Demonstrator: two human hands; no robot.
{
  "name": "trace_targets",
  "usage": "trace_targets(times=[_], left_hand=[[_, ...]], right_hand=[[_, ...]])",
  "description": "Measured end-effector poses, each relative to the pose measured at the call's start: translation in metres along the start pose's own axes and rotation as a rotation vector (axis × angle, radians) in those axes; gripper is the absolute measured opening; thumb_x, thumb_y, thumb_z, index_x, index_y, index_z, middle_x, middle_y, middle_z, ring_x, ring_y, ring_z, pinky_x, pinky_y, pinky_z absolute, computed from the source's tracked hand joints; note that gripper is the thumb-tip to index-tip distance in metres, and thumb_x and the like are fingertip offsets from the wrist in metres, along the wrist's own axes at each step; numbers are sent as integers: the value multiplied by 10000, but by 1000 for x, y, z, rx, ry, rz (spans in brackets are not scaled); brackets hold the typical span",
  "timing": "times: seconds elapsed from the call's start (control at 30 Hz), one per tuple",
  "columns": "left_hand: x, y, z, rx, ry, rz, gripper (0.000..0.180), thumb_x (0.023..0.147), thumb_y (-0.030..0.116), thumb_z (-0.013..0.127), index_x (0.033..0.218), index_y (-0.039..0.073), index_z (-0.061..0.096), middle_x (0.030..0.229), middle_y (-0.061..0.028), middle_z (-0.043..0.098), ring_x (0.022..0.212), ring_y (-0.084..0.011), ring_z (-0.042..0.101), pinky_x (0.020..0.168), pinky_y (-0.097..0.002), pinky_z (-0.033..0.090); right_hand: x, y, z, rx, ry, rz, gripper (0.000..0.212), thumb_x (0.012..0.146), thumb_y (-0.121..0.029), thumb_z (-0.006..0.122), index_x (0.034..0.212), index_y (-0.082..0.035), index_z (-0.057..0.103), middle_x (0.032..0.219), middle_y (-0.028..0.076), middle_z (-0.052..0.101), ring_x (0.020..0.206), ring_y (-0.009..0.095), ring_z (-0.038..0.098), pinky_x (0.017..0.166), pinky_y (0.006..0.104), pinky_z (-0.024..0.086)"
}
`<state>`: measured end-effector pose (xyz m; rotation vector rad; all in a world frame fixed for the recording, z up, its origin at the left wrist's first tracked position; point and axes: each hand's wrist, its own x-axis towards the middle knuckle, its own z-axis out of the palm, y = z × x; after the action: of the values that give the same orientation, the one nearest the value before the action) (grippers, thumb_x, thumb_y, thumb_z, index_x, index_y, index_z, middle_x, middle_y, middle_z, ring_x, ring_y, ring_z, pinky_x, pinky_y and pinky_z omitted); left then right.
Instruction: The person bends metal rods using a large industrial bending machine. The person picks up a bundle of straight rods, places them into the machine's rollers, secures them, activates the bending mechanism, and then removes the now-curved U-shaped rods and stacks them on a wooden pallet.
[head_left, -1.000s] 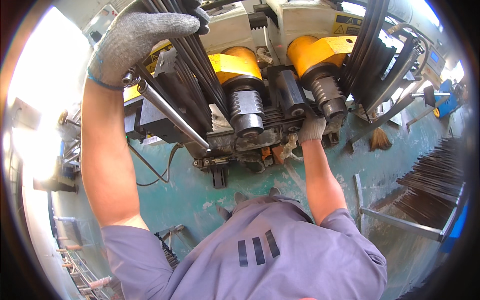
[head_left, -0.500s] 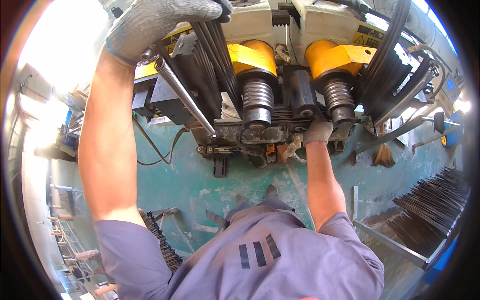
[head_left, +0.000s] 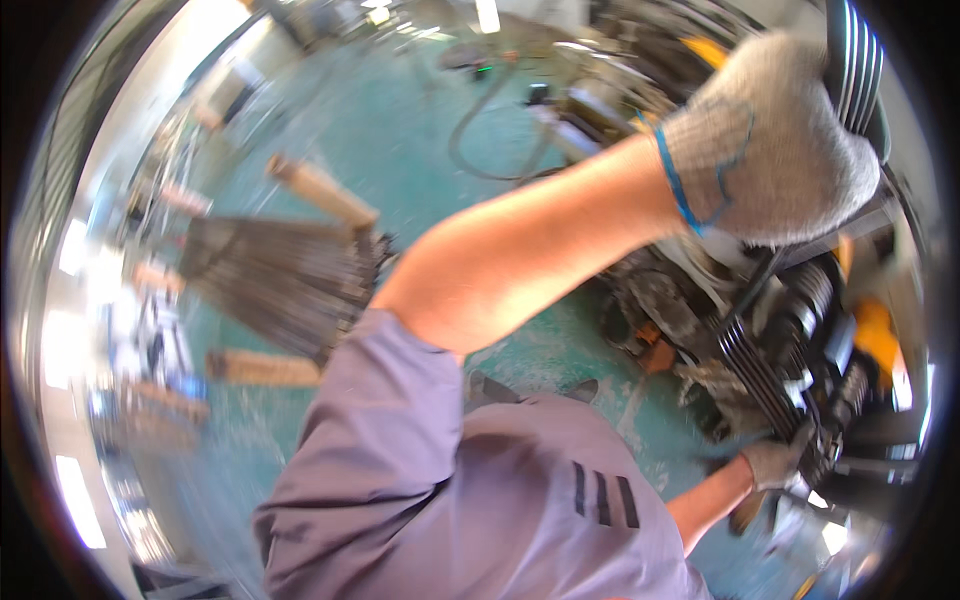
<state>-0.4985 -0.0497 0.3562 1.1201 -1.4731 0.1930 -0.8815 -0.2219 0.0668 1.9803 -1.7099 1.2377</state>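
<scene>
Hands gloved: left (head_left: 775,150) clenched on rod bundle (head_left: 855,70) up top, right (head_left: 775,462) gripping rods at machine (head_left: 800,340); bundle loaded, not yet released.

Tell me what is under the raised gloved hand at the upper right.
Under the left hand a bundle of dark rods runs down to the machine with yellow parts. The glove covers the part of the rods inside the grip. The right hand is lower, at the machine.
</scene>
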Motion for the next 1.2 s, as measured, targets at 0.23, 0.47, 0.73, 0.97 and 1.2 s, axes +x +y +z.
trace_targets(times=[0.23,0.47,0.73,0.97,1.2], left_hand=[[-230,22,-196,-241,728,-676,142,864,48,722,995,22,674,848,-86,711,801,-193,720,751,-315,599],[-485,51,-338,-43,1541,-1004,274,771,-78,636,1012,30,562,753,-73,564,617,-210,616,539,-355,523],[-707,42,-403,710,1567,-1569,245,800,84,635,1002,-39,573,774,-179,642,669,-312,673,643,-435,532],[-829,41,-417,111,1976,-1308,80,883,47,557,956,54,525,706,-95,551,649,-225,601,594,-375,486],[-873,21,-446,502,1721,-1762,444,762,27,612,1202,-25,601,956,-167,706,872,-275,694,800,-386,545]], right_hand=[[-92,-225,-41,1105,-422,268,296,984,-248,690,991,46,718,937,132,730,828,202,677,743,339,565],[-261,-393,-17,805,-992,32,289,923,-183,767,1110,31,715,1091,128,754,970,231,681,906,389,519],[-456,-473,21,745,-1437,-194,196,852,-94,714,976,54,681,857,152,738,762,246,678,751,382,530],[-562,-511,49,585,-1598,-319,206,877,-108,726,989,53,662,839,134,727,735,247,682,705,395,533],[-662,-507,104,493,-1573,-341,247,892,-135,724,1047,53,680,868,148,748,749,255,700,725,400,546]])
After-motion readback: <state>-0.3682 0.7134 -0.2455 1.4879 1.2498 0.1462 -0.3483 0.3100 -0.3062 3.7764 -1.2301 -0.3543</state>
